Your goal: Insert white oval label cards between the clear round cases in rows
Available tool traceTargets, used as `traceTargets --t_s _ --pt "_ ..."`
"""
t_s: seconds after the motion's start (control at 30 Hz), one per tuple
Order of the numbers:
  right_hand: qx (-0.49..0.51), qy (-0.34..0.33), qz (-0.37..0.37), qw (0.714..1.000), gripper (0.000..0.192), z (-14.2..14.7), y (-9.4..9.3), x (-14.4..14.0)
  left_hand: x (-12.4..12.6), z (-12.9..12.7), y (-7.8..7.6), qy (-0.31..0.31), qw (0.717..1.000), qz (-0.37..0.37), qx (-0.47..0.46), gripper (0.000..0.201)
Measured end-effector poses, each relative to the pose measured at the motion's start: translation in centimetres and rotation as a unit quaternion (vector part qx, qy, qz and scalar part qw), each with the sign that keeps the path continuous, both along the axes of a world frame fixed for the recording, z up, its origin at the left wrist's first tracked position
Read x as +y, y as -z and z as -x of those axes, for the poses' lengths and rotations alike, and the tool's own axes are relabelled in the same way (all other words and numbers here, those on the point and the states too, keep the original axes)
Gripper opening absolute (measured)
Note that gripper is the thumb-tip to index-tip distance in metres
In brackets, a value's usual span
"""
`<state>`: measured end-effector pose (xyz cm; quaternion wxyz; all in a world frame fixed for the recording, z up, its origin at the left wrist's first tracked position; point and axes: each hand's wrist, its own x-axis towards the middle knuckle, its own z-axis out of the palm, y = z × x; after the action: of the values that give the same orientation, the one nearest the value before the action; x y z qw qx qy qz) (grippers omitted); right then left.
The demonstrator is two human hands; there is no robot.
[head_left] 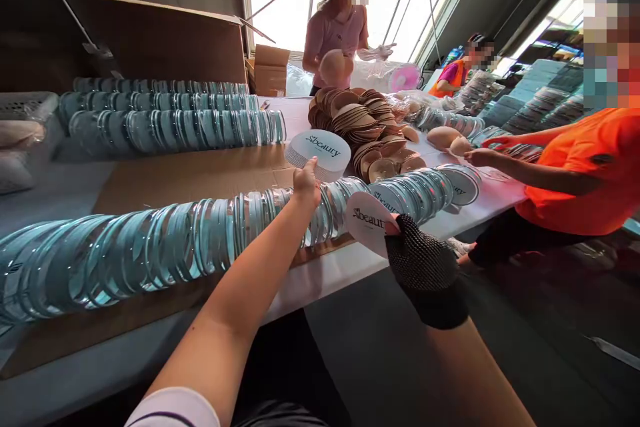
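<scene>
My left hand, bare, grips the near edge of a stack of round white cards printed "beauty", its thumb over the top face. Below it runs a long row of clear round containers with bluish film, lying on their sides. My right hand, in a black mesh glove, is closed on one round printed card, held tilted in front of the row's right end. Behind that card, the round containers also show printed cards.
Beige moulded cups lie heaped beyond the row. More container rows and an open cardboard box are at back left. Across the table stands a person in pink; a person in orange handles cups at right.
</scene>
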<state>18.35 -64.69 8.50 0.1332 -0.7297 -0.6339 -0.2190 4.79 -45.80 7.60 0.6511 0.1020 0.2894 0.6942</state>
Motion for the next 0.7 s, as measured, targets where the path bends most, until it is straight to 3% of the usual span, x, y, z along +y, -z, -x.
traceTargets --t_s 0.13,0.33,0.43,0.53,0.7 --pt "0.015 -0.019 0.029 0.999 0.044 0.5 0.7 1.0 0.1 -0.3 0.3 -0.006 1.000 -0.005 -0.003 0.026" --pt "0.020 -0.031 0.134 0.990 0.041 3.2 4.1 6.8 0.0 -0.4 0.7 -0.015 0.999 -0.049 -0.001 0.025" --pt "0.022 -0.016 0.130 0.991 0.042 3.0 3.9 7.4 -0.2 -0.3 0.7 -0.018 0.999 -0.038 -0.004 0.025" --pt "0.066 -0.004 0.120 0.991 0.030 1.9 4.1 7.5 -0.1 -0.3 0.9 -0.014 1.000 -0.023 0.003 0.020" --pt "0.082 -0.004 0.110 0.991 0.028 1.4 6.5 8.6 0.4 -0.4 1.7 -0.018 0.998 -0.060 0.029 0.019"
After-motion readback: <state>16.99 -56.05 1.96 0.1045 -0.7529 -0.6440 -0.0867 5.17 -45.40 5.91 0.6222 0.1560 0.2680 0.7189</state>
